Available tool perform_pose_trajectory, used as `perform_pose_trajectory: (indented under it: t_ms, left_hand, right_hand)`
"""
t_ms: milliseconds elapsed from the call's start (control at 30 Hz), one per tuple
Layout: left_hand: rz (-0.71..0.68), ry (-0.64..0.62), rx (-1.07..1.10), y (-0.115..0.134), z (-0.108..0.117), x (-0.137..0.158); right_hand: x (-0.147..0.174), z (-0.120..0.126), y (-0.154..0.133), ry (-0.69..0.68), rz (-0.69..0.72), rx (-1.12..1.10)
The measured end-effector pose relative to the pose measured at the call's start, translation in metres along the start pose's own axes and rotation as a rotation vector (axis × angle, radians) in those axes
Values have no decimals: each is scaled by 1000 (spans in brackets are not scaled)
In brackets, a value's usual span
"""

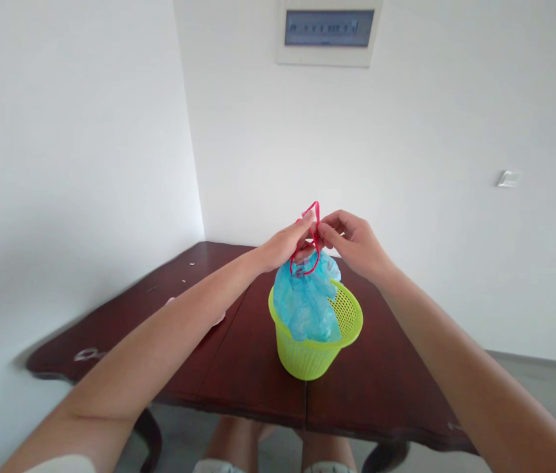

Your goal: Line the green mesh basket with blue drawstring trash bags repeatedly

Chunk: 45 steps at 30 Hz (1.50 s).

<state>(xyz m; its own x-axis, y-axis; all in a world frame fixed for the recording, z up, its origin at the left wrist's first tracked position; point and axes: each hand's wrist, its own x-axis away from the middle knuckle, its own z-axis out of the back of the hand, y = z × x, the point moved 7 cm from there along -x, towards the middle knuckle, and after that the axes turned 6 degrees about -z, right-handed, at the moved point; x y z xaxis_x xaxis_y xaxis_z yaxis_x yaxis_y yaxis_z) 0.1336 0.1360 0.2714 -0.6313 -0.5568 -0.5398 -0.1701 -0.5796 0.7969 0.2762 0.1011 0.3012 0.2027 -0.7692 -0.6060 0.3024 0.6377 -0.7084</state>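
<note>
A translucent blue plastic bag point(302, 305) sits bunched inside a yellow-green basket point(307, 360), its gathered top standing above the rim. Looped around that top is a pink-red drawstring point(318, 256). My left hand point(288, 244) is closed on the drawstring, thumb up, with part of the loop crossing its fingers. Close beside it, my right hand point(354, 238) pinches the same drawstring between thumb and forefinger. Both hands are just above the bag. The fingertips partly overlap, so the exact grip on each strand is hard to make out.
The basket stands on a dark red-brown wooden table point(253, 341) pushed against white walls. A pale pink item point(219, 320) lies partly hidden behind my left forearm. A small clear loop point(88, 355) rests near the table's left edge. A breaker panel point(328, 29) hangs above.
</note>
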Motion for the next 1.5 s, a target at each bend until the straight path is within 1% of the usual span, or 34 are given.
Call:
perform_pose_trajectory:
  t_ms: [67, 167, 233, 300, 333, 400, 467, 533, 600, 667, 767, 833, 867, 933, 1000, 1067, 1100, 1167, 1233, 1300, 1333, 1400, 1433, 1500]
  left_hand:
    - [-6, -2, -23, -2, 1, 1]
    - [6, 33, -56, -7, 4, 3]
    - [-6, 81, -74, -9, 7, 4]
    - [-49, 161, -112, -7, 11, 4]
    - [-78, 209, -135, -6, 13, 4]
    - [-146, 275, -147, -1, 14, 4]
    - [-205, 280, -95, 3, 12, 3]
    - [-234, 257, -27, 5, 9, 2]
    - [-229, 267, 5, 5, 9, 3]
    - [-211, 306, 12, 3, 12, 5]
    - [-155, 390, 49, -3, 18, 9]
    - [-87, 427, 87, -9, 19, 11]
    - [-45, 424, 106, -12, 18, 11]
    - [54, 365, 137, -17, 14, 12]
    - [158, 243, 127, -19, 7, 14]
    - [211, 94, 57, -15, 1, 18]
    - [209, 30, -3, -10, -1, 20]
    - [176, -46, -149, -1, 0, 24]
    - [150, -65, -297, 4, 2, 26]
    - [112, -52, -421, 6, 3, 27]
    - [84, -36, -465, 7, 3, 27]
    - [17, 3, -506, 7, 3, 27]
    - [-11, 19, -506, 6, 3, 28]
    - [-45, 11, -474, 4, 1, 29]
  right_hand:
    - [-1, 0, 6, 18, -28, -88]
    - [-2, 2, 17, 36, -66, -170]
    - [2, 6, 23, 100, -76, -165]
    - [9, 4, 28, 161, -84, -178]
    - [14, -1, 31, 162, -94, -204]
    - [23, -20, 35, 87, -124, -271]
    - [30, -41, 38, 5, -142, -300]
    - [32, -51, 43, 0, -139, -260]
    - [31, -50, 50, 48, -136, -191]
    - [30, -46, 56, 73, -147, -146]
    - [32, -40, 59, 93, -155, -144]
    - [35, -36, 54, 145, -130, -182]
    - [36, -34, 52, 173, -114, -215]
    - [38, -32, 48, 209, -87, -280]
    - [39, -32, 46, 210, -73, -272]
    - [40, -34, 46, 172, -58, -166]
    - [41, -36, 46, 130, -45, -89]
    - [44, -42, 44, 24, -12, 79]
    - [48, -49, 41, -68, 14, 244]
    - [51, -52, 38, -102, 11, 356]
    - [52, -51, 36, -101, 2, 377]
    - [53, -49, 33, -86, -13, 344]
    - [53, -45, 32, -57, -20, 296]
    - [52, -31, 34, 63, -39, 153]
